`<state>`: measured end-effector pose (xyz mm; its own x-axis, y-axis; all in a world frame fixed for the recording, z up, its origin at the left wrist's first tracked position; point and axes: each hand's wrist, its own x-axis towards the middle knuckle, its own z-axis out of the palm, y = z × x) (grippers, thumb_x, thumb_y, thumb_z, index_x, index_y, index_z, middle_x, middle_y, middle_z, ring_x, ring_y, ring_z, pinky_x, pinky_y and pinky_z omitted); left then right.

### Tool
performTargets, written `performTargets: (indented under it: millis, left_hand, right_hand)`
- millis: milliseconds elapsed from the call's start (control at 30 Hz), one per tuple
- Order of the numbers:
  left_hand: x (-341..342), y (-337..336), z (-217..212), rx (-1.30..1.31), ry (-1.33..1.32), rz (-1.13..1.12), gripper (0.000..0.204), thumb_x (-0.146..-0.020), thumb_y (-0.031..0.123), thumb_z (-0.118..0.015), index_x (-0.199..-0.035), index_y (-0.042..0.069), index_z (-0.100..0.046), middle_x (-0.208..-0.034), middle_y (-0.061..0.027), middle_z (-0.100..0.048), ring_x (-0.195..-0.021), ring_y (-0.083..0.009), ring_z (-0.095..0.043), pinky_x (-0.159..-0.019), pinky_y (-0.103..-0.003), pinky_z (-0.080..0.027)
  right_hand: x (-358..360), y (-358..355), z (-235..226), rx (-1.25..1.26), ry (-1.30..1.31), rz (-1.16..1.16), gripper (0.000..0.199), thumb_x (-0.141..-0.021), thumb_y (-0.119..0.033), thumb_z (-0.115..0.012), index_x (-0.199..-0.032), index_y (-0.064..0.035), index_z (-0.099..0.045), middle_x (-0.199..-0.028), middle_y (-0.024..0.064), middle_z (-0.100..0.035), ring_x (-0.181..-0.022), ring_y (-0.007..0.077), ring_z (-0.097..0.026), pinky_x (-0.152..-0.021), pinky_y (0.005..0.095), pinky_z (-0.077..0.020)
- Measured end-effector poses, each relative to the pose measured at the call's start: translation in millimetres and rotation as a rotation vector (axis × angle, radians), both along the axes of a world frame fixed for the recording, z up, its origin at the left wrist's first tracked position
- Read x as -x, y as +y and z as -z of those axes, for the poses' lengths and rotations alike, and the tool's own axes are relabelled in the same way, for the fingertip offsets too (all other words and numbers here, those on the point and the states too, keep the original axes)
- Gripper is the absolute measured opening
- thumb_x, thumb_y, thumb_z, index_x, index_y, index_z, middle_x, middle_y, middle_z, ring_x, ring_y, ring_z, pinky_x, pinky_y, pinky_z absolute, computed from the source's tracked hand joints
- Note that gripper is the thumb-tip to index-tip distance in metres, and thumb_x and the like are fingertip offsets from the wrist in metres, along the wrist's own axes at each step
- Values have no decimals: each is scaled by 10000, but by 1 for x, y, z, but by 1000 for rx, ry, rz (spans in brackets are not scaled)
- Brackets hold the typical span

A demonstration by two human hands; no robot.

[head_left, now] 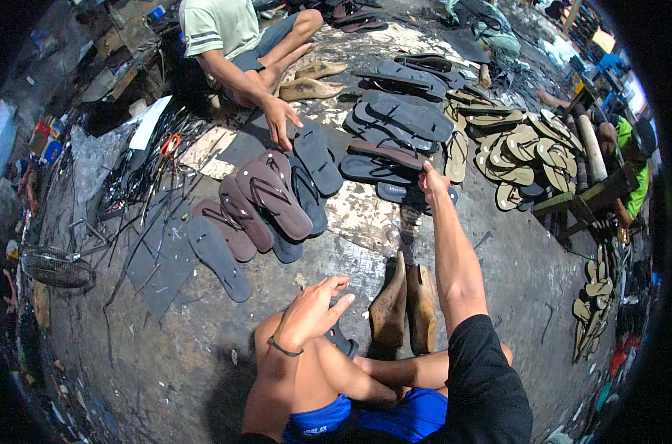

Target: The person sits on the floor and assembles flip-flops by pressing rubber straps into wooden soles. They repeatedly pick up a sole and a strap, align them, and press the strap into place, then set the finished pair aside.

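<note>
My right hand (433, 185) reaches forward and is closed on the near end of a brown flip-flop (388, 153), among dark flip-flops. Just below it lies a black flip-flop (405, 194), partly covered. My left hand (313, 314) hovers by my bent knee, fingers loosely curved, thumb apart. A dark sandal (341, 340) shows beneath that hand, partly hidden by my leg; I cannot tell whether they touch. Two wooden shoe lasts (389, 307) stand between my arms. Brown flip-flops (276, 194) with black straps lie ahead on the left, with a loose grey sole (219, 259) beside them.
Across from me, a seated person's hand (280, 118) touches a dark sole (317, 157). Wooden lasts (310, 89) lie beside that person. Tan flip-flops (528, 148) are heaped at right, near a wooden frame (587, 200). A fan (58, 268) and black strips lie left.
</note>
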<state>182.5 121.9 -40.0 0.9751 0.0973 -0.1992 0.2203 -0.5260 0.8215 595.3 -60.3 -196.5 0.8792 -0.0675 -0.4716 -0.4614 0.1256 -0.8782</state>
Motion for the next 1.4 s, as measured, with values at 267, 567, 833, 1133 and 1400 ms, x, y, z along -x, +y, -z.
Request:
performTargets:
  millis: [267, 567, 833, 1133, 1400]
  left_hand:
    - [-3, -7, -2, -11, -84, -40, 363, -912, 216, -653, -1217, 24, -606, -1098, -168, -686, -989, -262, -680, -822, -362, -546]
    - [29, -39, -63, -301, -842, -152, 424, -805, -27, -669, -1218, 26, -585, -1198, -147, -632, -1145, -294, -602, -959, -393, -471]
    - [110, -84, -100, -108, -791, 274, 438, -743, 6, -620, -1178, -46, -631, -1148, -162, -672, -1111, -305, -642, -982, -459, -497]
    - [179, -91, -102, 150, -487, 222, 492, -635, -72, -683, -1124, -29, -651, -1112, -145, -689, -1084, -303, -659, -965, -401, -505]
    - [187, -96, -119, 210, -417, 145, 449, -652, -33, -756, -1088, -6, -650, -1081, -135, -686, -1039, -280, -671, -904, -368, -527]
  right_hand:
    - [154, -7, -66, -102, -629, 79, 337, -904, -4, -554, -1223, -15, -447, -1169, 146, -573, -1053, 257, -600, -871, 392, -552]
    - [350, -70, -202, 315, -1429, -515, 425, -729, 135, -589, -1096, -76, -550, -1250, 195, -599, -1264, 458, -505, -1044, 527, -410]
    - [439, -124, -270, 201, -1274, -881, 433, -712, -1, -714, -1125, -72, -605, -1163, 130, -669, -1102, 306, -635, -901, 426, -474]
    - [473, -135, -265, 81, -1006, -1290, 716, -683, -81, -742, -1347, 17, -493, -1351, 160, -544, -1242, 324, -527, -1048, 441, -418]
    - [481, -128, -259, 6, -1052, -1151, 518, -728, -63, -704, -1231, -25, -584, -1257, 135, -590, -1201, 300, -555, -1015, 424, -456]
